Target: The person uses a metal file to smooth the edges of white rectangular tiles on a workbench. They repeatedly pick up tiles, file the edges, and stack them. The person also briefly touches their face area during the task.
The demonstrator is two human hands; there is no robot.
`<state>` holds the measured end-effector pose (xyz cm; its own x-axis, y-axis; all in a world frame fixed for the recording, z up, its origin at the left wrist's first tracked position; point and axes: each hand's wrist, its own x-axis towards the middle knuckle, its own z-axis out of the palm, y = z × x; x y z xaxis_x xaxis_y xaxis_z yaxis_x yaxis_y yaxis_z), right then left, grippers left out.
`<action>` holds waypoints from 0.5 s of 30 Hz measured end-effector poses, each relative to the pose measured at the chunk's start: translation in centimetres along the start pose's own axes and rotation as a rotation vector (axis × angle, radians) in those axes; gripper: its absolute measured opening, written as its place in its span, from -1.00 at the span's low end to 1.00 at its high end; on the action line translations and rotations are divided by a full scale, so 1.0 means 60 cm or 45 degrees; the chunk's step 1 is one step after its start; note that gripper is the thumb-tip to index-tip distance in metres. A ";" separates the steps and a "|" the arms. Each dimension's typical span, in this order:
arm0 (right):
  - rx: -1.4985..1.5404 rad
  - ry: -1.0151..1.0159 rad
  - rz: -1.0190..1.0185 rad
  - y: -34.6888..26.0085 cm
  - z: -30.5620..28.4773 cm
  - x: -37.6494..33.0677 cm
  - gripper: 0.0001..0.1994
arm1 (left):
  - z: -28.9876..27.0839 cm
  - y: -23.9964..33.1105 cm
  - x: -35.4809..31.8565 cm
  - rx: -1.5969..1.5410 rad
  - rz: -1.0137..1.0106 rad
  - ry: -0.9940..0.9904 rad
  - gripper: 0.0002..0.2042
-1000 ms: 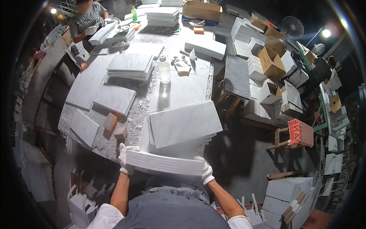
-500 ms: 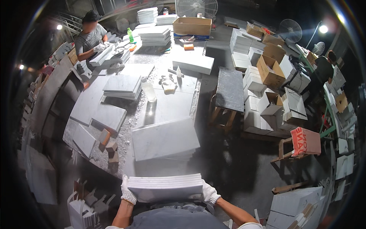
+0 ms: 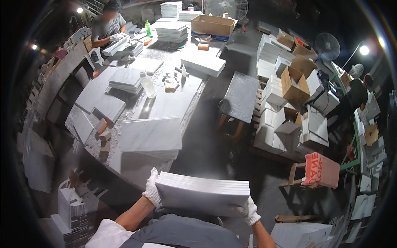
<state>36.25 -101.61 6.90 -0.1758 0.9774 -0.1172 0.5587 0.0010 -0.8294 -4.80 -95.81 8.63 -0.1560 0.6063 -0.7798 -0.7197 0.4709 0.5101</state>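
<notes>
A stack of several white marble tiles (image 3: 202,194) is held on edge in front of my body, gripped at its two ends. My left hand (image 3: 152,188), in a white knitted glove, is closed on the stack's left end. At the right end my right hand (image 3: 249,211), gloved alike, clasps it from the side and below; some of its fingers are hidden. Just beyond, a slightly fanned pile of marble tiles (image 3: 152,134) lies on the near end of the worktable (image 3: 138,167). The held stack is apart from the table.
Left of the pile stand a clear bottle (image 3: 148,86) and small blocks (image 3: 105,135). A grey-topped bench (image 3: 240,97), white cartons (image 3: 271,134) and a stool with a red-printed cover (image 3: 320,169) are to the right. A co-worker (image 3: 108,31) handles tiles at the far left.
The view has swung to the right, so the table sits further left. My hands and the held tile stack have moved right, away from the table's near end.
</notes>
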 end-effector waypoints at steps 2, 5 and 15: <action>0.002 -0.011 0.213 0.037 -0.013 -0.011 -0.26 | 0.048 -0.008 -0.003 0.074 0.006 0.057 -0.36; 0.238 0.106 0.140 0.086 -0.017 -0.017 -0.17 | 0.110 -0.011 0.022 0.023 -0.171 -0.182 -0.39; -0.117 0.135 0.235 0.115 -0.135 0.129 -0.30 | 0.360 0.048 0.156 0.556 -0.108 -0.008 -0.31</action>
<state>45.33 -92.32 4.68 0.0199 0.9795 -0.2005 0.6458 -0.1656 -0.7453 6.29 -74.92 10.62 -0.1039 0.5572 -0.8239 -0.3761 0.7448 0.5512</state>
